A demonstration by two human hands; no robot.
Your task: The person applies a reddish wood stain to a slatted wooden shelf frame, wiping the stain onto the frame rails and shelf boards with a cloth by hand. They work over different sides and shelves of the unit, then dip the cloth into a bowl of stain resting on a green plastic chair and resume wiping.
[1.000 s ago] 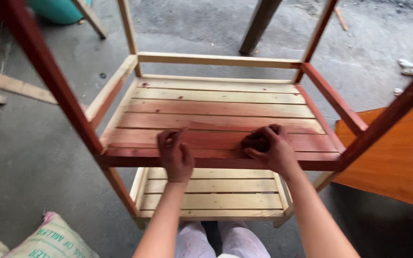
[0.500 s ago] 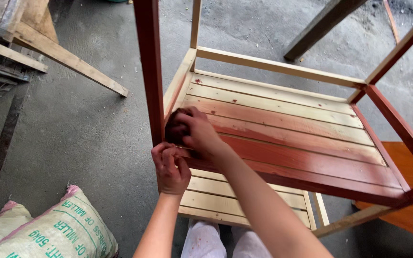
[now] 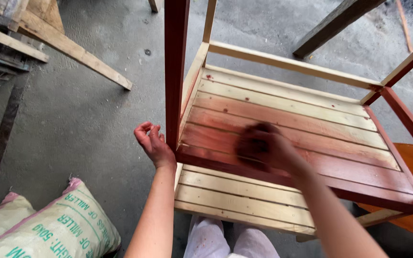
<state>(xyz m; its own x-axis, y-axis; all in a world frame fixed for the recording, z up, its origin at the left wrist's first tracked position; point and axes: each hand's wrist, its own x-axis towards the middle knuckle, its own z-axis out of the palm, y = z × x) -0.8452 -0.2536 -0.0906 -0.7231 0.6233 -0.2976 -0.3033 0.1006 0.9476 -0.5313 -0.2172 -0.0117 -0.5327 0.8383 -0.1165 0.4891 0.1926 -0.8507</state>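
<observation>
The left hand (image 3: 154, 143) hovers loosely curled, grasping nothing, beside the red-stained post (image 3: 175, 71). At 3 o'clock, the blurred right hand (image 3: 264, 148) presses a dark rag (image 3: 250, 143) on the slatted shelf (image 3: 311, 124); its fingers clutch it.

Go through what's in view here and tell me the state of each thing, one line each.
Wooden rack: upright, partly stained red, far rails bare.
Upper shelf: near slats stained red, far slats bare.
Lower shelf: bare pale wood.
Left hand: open, fingers curled, beside the red post.
Right hand: motion-blurred, on the stained slats; whether it holds something is unclear.
Sacks: filled, lying on the floor.
</observation>
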